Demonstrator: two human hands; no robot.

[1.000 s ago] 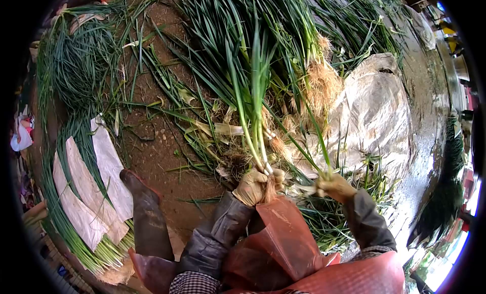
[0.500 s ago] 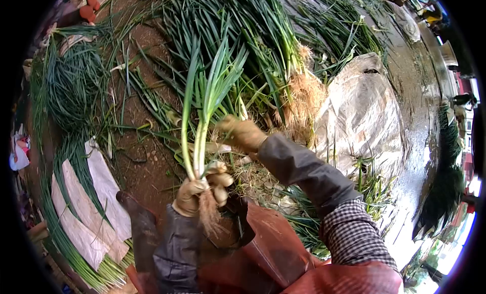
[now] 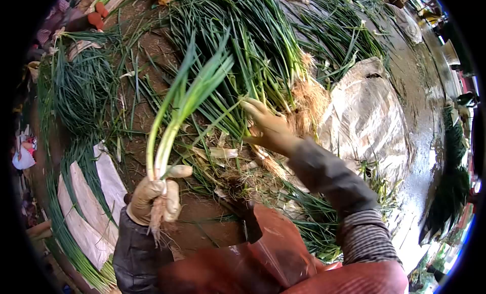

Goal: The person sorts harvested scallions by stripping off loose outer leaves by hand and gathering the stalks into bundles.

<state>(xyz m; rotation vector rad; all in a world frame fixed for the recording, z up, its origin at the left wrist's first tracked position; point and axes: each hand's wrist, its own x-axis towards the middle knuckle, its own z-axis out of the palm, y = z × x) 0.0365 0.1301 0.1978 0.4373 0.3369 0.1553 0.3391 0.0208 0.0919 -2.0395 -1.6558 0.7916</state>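
My left hand [image 3: 154,198], in a pale glove, grips a few green onions [image 3: 169,129] near their roots. Their leaves point up and away, and the stringy roots hang below my fist. My right hand [image 3: 271,126], also gloved, has its fingers stretched out and thumb apart over the near side of a large pile of green onions [image 3: 228,51]. A thin leaf passes by its fingertips; whether they touch it I cannot tell. Tangled brown roots [image 3: 309,101] of the pile lie just beyond this hand.
Pale sheets [image 3: 91,213] cover part of the green onions at lower left. Another leafy heap [image 3: 83,86] lies at left. A crumpled whitish sheet [image 3: 367,112] is spread at right beside wet ground. Loose leaves litter the soil, and a red apron [image 3: 273,243] covers my lap.
My left hand has moved left with the green onions, which now tilt more to the right. My right hand has moved right, away from them, and its fingers have spread.
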